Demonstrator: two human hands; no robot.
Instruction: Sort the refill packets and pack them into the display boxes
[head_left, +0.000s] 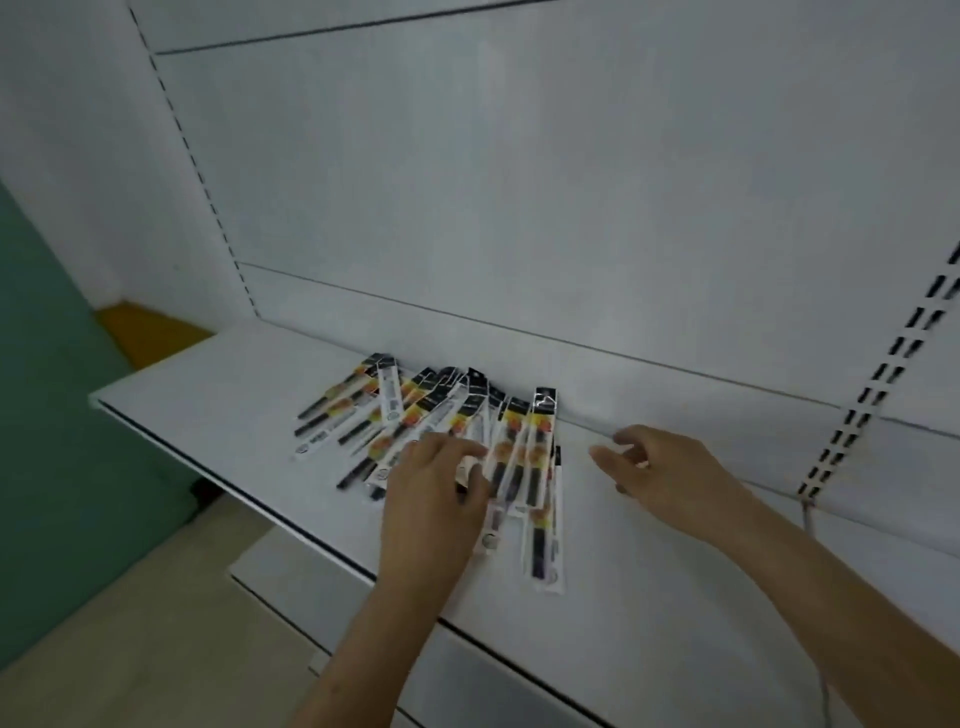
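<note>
Several slim refill packets (415, 415), clear sleeves with black refills and orange-yellow labels, lie fanned out on a white shelf (208, 395) against the back panel. My left hand (431, 493) rests palm down on the near right part of the pile, its fingers touching packets; I cannot tell whether it pinches one. One packet (543, 540) lies nearest me, just right of that hand. My right hand (660, 473) hovers over bare shelf to the right of the pile, fingers loosely spread and holding nothing. No display boxes are in view.
A white back panel (519, 208) rises behind the shelf, with slotted uprights at left and right (872, 395). A lower white shelf (322, 597) juts out below. Beige floor and a green wall (62, 415) lie to the left.
</note>
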